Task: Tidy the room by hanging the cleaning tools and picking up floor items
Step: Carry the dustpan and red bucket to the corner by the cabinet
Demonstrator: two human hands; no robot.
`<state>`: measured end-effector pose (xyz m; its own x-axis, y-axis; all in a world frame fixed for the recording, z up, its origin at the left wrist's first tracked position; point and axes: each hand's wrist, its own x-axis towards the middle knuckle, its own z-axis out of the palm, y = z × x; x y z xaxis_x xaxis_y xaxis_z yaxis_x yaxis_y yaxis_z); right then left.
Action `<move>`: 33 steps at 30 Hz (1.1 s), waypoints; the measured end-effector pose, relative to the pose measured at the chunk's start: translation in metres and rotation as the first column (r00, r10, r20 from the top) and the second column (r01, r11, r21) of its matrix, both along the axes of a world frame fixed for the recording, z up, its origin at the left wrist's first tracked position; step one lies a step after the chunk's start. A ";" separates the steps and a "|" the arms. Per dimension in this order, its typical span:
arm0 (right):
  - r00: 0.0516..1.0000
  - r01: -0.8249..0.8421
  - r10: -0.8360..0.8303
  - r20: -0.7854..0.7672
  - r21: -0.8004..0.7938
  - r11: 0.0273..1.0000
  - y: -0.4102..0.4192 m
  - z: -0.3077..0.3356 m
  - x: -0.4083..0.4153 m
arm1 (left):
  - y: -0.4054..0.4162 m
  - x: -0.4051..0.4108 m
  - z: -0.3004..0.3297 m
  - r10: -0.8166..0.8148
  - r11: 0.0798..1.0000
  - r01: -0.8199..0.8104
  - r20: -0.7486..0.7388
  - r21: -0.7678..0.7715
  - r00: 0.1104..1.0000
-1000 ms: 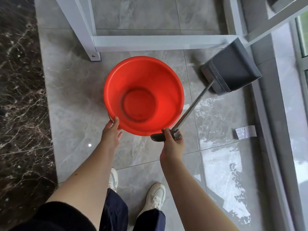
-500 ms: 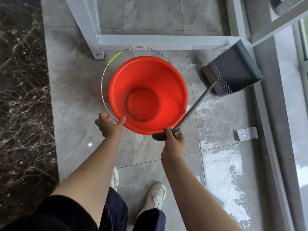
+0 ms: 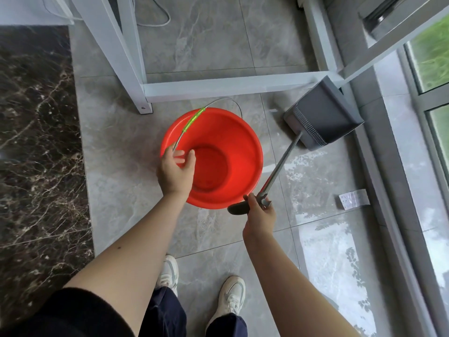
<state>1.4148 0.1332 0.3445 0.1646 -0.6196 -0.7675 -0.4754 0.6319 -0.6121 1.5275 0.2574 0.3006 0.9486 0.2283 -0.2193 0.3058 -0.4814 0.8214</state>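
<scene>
Head view. The left hand hangs over the near-left rim of the red bucket. Its fingers are loosely curled around the lower end of the wire bail handle; whether they bear on the wire or only cup it cannot be told. The bail rises away from this hand, its green grip sleeve just beyond the fingertips, then arcs over the far rim. The bucket stands on the grey tile floor, empty inside.

The right hand is closed around the dark grip of the dustpan handle, just right of the bucket's near rim. The shaft runs forward and right of this hand to the grey dustpan, which rests beside the white frame. A small paper slip lies on the floor well to the right of this hand.

Hazards, as judged:
- Lifting by the bare wire off-centre would probably tilt the bucket; move the hold to the sleeve.
- The shaft runs close to the bucket rim; swinging it could knock the bucket.
- The slip could be overlooked.
</scene>
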 end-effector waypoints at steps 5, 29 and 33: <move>1.000 -0.002 0.002 -0.007 0.015 1.000 -0.014 0.028 0.008 | -0.034 0.015 0.034 -0.167 0.985 0.166 -0.028 -0.039 0.985; 0.987 -0.139 0.151 0.048 -0.188 0.972 -0.040 0.212 0.016 | -0.026 -0.056 0.157 -0.056 0.967 -0.071 -0.476 -0.245 0.877; 0.970 -0.217 0.231 0.070 -0.163 0.962 -0.014 0.247 0.009 | 0.002 -0.075 0.187 -0.011 0.943 -0.149 -0.474 -0.297 0.880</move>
<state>1.4241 0.1191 0.5917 0.3746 -0.6682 -0.6428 -0.5346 0.4107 -0.7386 1.4523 0.2589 0.4875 0.7024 0.1323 -0.6993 0.7107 -0.1843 0.6789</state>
